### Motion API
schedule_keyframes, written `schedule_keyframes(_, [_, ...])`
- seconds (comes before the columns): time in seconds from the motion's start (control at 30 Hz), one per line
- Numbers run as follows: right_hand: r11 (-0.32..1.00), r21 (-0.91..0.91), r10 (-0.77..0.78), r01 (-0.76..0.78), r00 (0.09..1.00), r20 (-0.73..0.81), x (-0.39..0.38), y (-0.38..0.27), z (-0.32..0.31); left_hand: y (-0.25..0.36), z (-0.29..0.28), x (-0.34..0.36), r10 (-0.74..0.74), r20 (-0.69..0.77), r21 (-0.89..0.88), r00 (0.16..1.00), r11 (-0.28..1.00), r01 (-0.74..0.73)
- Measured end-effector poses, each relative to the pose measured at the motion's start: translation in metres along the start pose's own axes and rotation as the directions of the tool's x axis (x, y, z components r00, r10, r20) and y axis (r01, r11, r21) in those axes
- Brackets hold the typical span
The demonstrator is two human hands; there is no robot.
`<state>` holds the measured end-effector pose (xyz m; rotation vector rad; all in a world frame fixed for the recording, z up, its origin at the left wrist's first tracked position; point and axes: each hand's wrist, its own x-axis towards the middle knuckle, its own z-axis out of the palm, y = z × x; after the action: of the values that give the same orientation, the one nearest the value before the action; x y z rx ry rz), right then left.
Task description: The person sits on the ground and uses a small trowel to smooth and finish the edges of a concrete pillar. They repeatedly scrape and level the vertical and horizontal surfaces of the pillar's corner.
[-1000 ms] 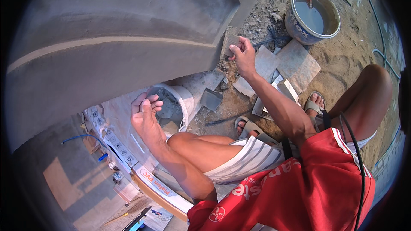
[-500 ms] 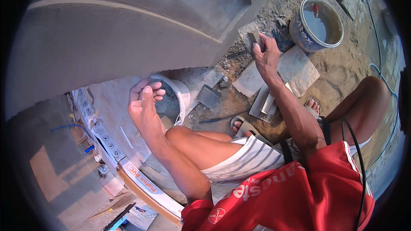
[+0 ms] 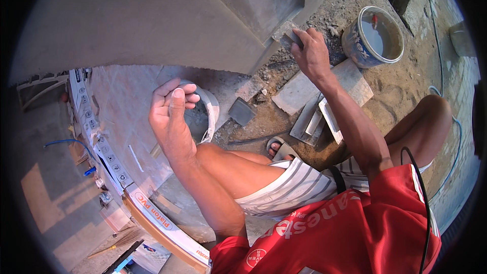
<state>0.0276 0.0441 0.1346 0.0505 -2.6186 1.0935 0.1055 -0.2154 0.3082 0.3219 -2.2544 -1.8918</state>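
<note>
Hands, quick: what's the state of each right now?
Left hand: half open, fingers loosely curled, nothing seen in it.
Right hand: closed, holding a flat grey piece.

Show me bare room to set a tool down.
Sand lies bare between the water bucket, right knee and mottled slab. Pale floor is free between the long carton and left hand. Crowded: beside the right forearm, with the pale slab and grey board.

The grey wall (image 3: pixel 203 30) blocks the way left of the right grip (image 3: pixel 311 56) and above the left grip (image 3: pixel 173 109). Between them, bare ground (image 3: pixel 261 119) leaves room past a dark slab (image 3: pixel 242 112); a water bucket (image 3: pixel 356 50) obstructs the right grip's right.
</note>
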Motion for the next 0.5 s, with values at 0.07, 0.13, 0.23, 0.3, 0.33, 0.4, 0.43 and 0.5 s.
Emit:
schedule_keyframes(0.07, [1.000,-0.007,-0.001,0.001,1.000,0.007,-0.001,-0.001,0.002,0.001,0.000,0.000,0.001,-0.002,0.003,1.000,1.000,-0.001])
schedule_keyframes(0.13, [1.000,-0.016,0.002,-0.001,1.000,0.018,0.000,-0.004,0.005,0.000,0.000,-0.001,0.002,-0.003,0.009,1.000,1.000,-0.002])
schedule_keyframes(0.23, [0.999,-0.042,0.004,-0.003,1.000,0.026,0.001,-0.003,0.008,0.000,0.000,0.000,0.004,-0.003,0.014,1.000,1.000,-0.004])
schedule_keyframes(0.3, [0.998,-0.067,-0.002,0.003,1.000,0.010,0.005,0.004,0.009,0.000,0.000,0.000,0.004,0.000,0.016,1.000,1.000,-0.004])
schedule_keyframes(0.33, [0.997,-0.070,0.010,-0.010,1.000,0.000,0.007,0.007,0.008,0.000,0.000,0.000,0.002,-0.001,0.017,1.000,1.000,-0.002])
schedule_keyframes(0.4, [0.996,-0.077,0.035,-0.036,0.999,-0.021,0.013,0.014,0.005,0.000,0.000,0.000,-0.001,-0.004,0.018,1.000,1.000,0.001])
schedule_keyframes(0.43, [0.996,-0.085,0.036,-0.039,0.999,-0.039,0.016,0.019,0.002,0.000,0.001,0.000,-0.003,-0.005,0.017,1.000,1.000,0.003])
schedule_keyframes(0.5, [0.992,-0.092,0.081,-0.086,0.995,-0.060,0.021,0.028,-0.004,0.000,0.001,0.000,-0.005,-0.005,0.015,1.000,1.000,0.005])
